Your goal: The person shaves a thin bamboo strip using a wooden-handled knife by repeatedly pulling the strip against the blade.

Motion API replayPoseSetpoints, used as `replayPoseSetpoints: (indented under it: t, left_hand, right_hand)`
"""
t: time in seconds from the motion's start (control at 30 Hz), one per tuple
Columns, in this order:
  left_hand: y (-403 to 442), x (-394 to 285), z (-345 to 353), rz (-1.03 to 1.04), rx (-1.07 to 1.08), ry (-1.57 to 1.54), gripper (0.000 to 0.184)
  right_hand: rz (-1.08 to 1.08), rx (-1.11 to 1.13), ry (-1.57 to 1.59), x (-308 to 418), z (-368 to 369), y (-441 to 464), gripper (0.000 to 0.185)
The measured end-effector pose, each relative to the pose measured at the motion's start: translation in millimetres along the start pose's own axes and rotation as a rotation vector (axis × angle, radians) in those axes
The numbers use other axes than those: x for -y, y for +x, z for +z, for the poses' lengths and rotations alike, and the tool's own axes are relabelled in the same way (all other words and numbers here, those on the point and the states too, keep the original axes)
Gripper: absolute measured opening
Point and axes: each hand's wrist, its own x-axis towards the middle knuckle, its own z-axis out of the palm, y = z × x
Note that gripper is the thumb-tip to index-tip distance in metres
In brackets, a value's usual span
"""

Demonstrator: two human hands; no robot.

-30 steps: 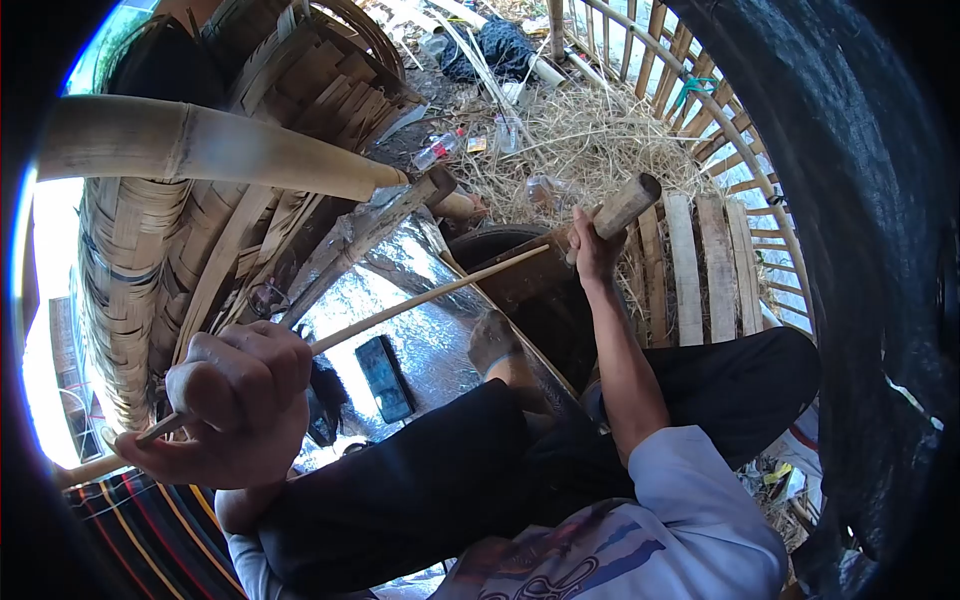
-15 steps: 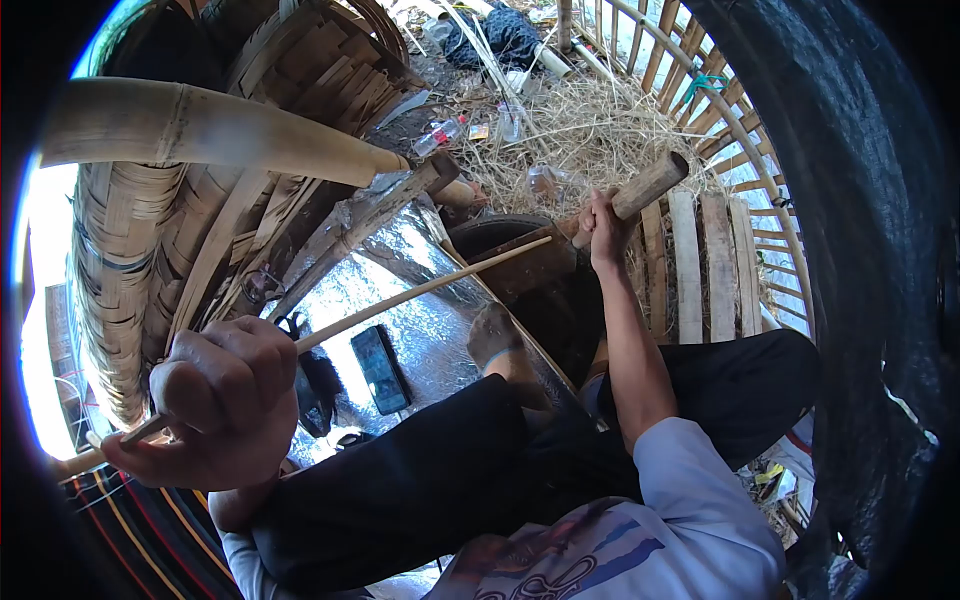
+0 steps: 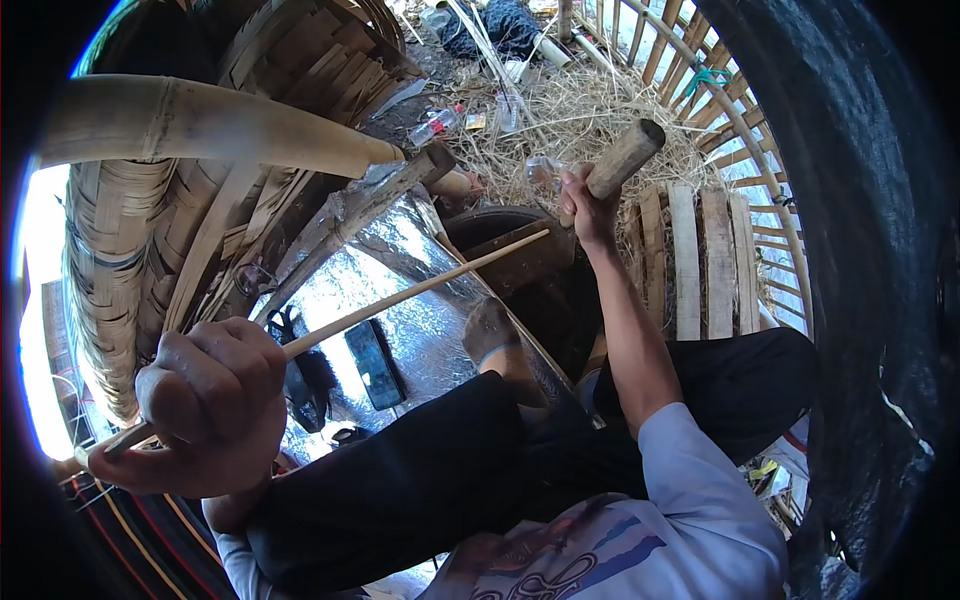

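Nearest, the left hand (image 3: 210,410) is curled into a fist, its grip closed around a thin pale stick (image 3: 420,289) that slants away above a phone (image 3: 374,366) lying on a shiny silver sheet (image 3: 430,348). The stick's far end is near the right hand (image 3: 592,212) — its grip closed too, around a thick wooden handle (image 3: 628,160) near a row of wooden slats (image 3: 685,265). Farther off, dry straw (image 3: 570,105) lies spread out — a plastic bottle (image 3: 437,126) beside it.

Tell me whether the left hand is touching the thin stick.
Touching. The head view shows the left hand closed on the thin stick, which shows on both sides of the fist.
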Motion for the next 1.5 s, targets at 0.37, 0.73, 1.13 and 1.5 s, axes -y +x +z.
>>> replayPoseSetpoints:
  t: [0.37,0.73,1.13,1.5]
  left_hand:
    - [22,15,14,0.206,-0.14,0.101,0.066]
    - [21,11,4,0.103,-0.027,0.021,0.065]
    - [23,14,6,0.198,-0.187,0.175,0.047]
    - [18,11,7,0.141,-0.221,0.215,0.047]
  right_hand:
    - [0.036,0.047,0.029,-8,3,-2,0.012]
    - [0.059,0.096,-0.41,-43,-8,-17,0.02]
    - [-0.009,0.096,-0.371,-48,-12,-18,0.018]
    - [-0.048,0.131,-0.286,-25,3,-11,0.024]
